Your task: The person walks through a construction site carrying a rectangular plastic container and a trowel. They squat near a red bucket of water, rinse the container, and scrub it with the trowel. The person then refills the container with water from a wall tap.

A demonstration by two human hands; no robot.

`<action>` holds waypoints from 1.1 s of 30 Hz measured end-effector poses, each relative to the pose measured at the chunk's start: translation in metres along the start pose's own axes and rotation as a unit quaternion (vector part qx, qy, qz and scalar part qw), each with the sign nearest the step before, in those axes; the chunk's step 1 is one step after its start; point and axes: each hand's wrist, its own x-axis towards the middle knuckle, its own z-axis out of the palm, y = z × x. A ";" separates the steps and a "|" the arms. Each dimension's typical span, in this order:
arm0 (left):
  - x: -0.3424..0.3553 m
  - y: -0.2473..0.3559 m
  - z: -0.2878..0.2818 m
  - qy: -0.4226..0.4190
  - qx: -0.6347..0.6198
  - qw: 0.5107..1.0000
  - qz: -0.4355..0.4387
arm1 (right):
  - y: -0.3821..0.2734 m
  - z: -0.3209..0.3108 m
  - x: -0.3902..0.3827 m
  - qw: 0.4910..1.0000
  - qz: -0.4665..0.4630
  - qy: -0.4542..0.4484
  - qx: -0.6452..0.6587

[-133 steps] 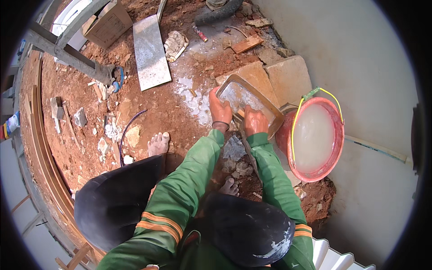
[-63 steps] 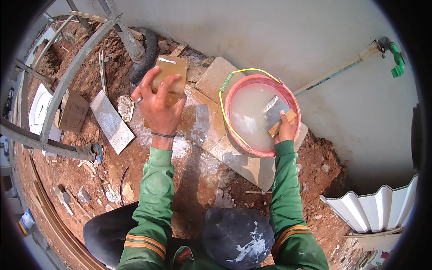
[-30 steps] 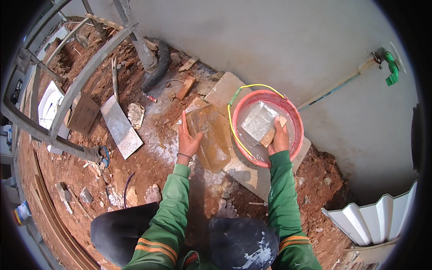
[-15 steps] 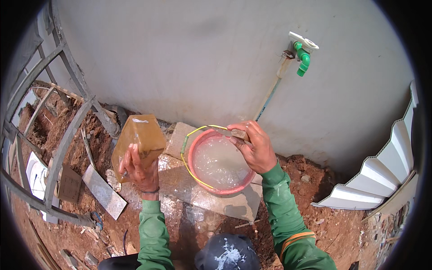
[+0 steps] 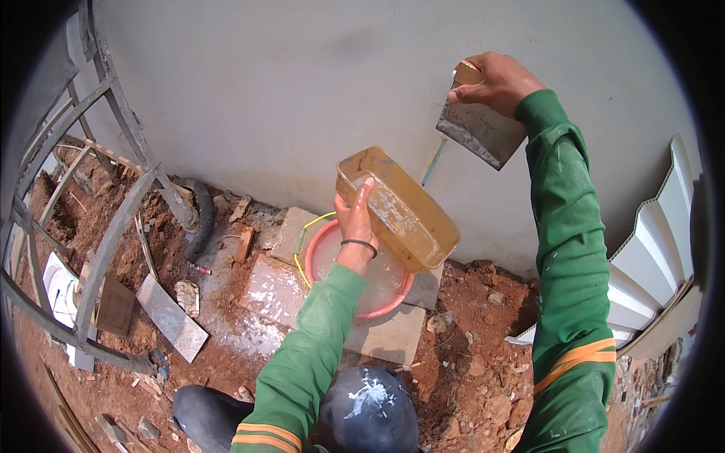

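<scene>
My left hand grips a yellowish-brown plastic tub by one side, thumb inside it. The tub is tilted, its opening toward me, with whitish residue on the inner wall. Below it stands a red bucket of cloudy water, partly covered by the tub and my left arm; its yellow-green handle leans to the left. Up against the view of the grey wall, my right hand is closed round the short wooden handle of a wide-bladed scraper. The blade points downward, marked with grey smears.
A grey wall rises behind. Paving slabs lie under and around the bucket, with red soil and rubble beyond. Metal framework stands at left, a ribbed white sheet at right. A pipe runs down the wall.
The tub has moved right, over the bucket, and turned so its inside shows. My right hand has lifted the scraper up and right from the bucket; it now hides the green tap.
</scene>
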 end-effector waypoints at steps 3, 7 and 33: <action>-0.008 -0.021 0.012 0.050 0.011 0.999 -0.004 | 0.004 -0.002 -0.006 0.999 -0.005 -0.041 0.032; -0.012 -0.029 0.026 0.038 0.024 0.999 -0.006 | 0.015 0.003 -0.016 0.997 -0.041 -0.011 0.059; 0.013 -0.056 0.027 0.010 0.015 1.000 0.014 | 0.039 0.006 -0.016 0.978 -0.152 -0.033 0.139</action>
